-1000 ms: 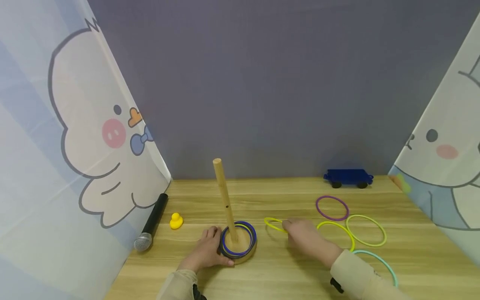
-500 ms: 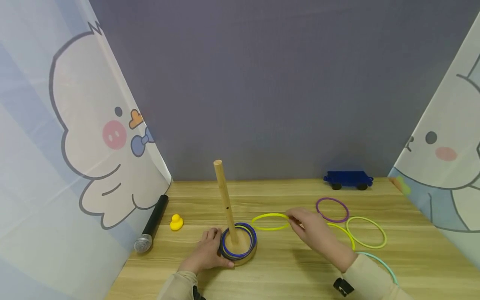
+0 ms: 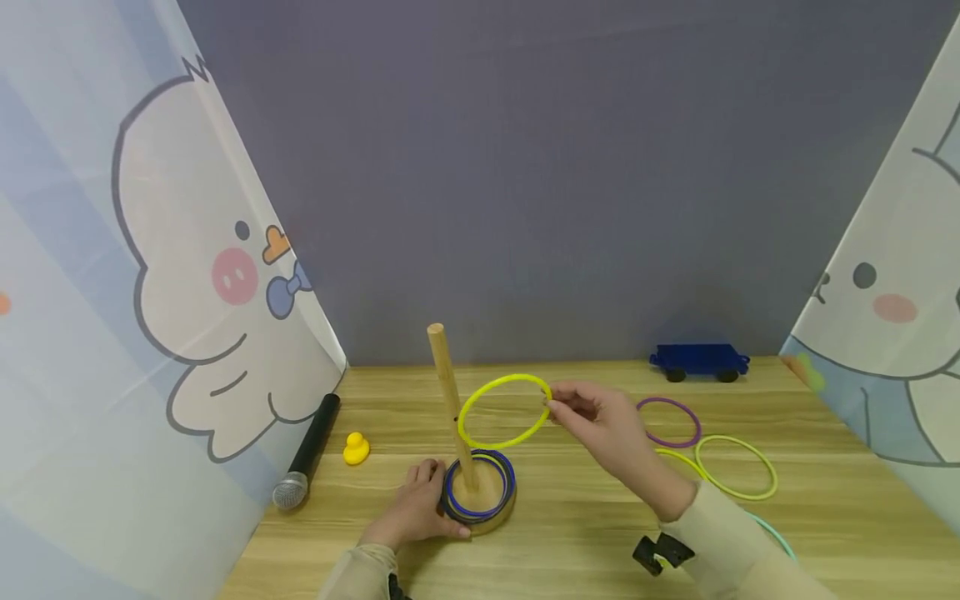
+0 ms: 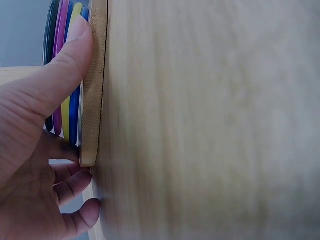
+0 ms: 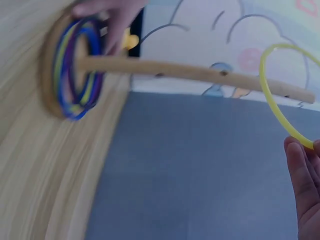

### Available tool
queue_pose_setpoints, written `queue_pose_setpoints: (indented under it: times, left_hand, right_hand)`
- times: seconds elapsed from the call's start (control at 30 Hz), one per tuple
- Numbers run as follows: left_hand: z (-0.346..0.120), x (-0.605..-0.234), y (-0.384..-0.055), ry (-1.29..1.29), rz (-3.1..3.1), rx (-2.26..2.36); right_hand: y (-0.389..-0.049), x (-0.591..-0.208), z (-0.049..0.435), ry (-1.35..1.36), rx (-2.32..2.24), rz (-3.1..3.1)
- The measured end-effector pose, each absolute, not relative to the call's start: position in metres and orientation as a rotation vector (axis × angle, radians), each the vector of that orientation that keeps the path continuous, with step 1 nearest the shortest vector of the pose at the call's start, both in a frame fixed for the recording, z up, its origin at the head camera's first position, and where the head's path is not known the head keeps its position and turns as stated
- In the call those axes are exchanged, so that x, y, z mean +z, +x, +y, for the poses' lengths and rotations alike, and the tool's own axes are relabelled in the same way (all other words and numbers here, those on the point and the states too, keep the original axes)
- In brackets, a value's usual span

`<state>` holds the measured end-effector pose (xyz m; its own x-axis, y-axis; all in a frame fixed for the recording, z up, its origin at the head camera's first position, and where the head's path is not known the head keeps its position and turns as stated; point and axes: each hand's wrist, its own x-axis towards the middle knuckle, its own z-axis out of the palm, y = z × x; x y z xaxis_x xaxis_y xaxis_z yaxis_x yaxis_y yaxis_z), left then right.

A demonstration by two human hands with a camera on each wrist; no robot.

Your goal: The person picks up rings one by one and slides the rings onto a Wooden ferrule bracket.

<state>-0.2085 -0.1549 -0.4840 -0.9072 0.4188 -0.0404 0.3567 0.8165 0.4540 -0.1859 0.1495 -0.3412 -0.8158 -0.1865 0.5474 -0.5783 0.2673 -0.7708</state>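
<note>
My left hand (image 3: 412, 510) grips the round wooden base (image 4: 93, 107) of a ring-toss stand, thumb on one side and fingers on the other. From the base rises a wooden peg (image 3: 442, 367), leaning slightly in the head view. Several stacked rings (image 3: 513, 483), blue, yellow, purple and black, lie around the peg's foot. Between thumb and fingertips, my right hand (image 3: 611, 429) pinches a yellow ring (image 3: 517, 377) raised above the table. The ring is tilted, and its left edge overlaps the peg in the head view; the right wrist view shows it near the peg's upper end.
On the right of the table lie a purple ring (image 3: 700, 427), a yellow-green ring (image 3: 776, 482), another yellow ring (image 3: 681, 456) and a teal ring (image 3: 777, 537), partly covered by the sleeve. A blue toy wagon (image 3: 699, 359) stands behind them. Leftward are a yellow duck (image 3: 356, 450) and a microphone (image 3: 315, 442).
My right hand has lifted the yellow ring off the table and carried it up and left to the peg, tilting it. The left hand stays on the base.
</note>
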Motion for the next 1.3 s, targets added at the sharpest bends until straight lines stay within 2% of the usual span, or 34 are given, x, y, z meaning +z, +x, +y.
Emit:
queue_pose_setpoints:
  times: [0.43, 0.97, 1.3]
  left_hand:
    - [-0.154, -0.484, -0.208, 0.614, 2.860, 0.687]
    - [-0.152, -0.485, -0.207, 0.613, 2.858, 0.685]
    - [-0.153, -0.479, -0.206, 0.611, 2.862, 0.674]
  right_hand:
    - [-0.199, -0.305, 0.114, 0.628, 2.140, -2.002]
    - [-0.214, -0.311, 0.100, 0.379, 2.503, -1.960]
    - [-0.216, -0.312, 0.093, 0.394, 2.533, -1.924]
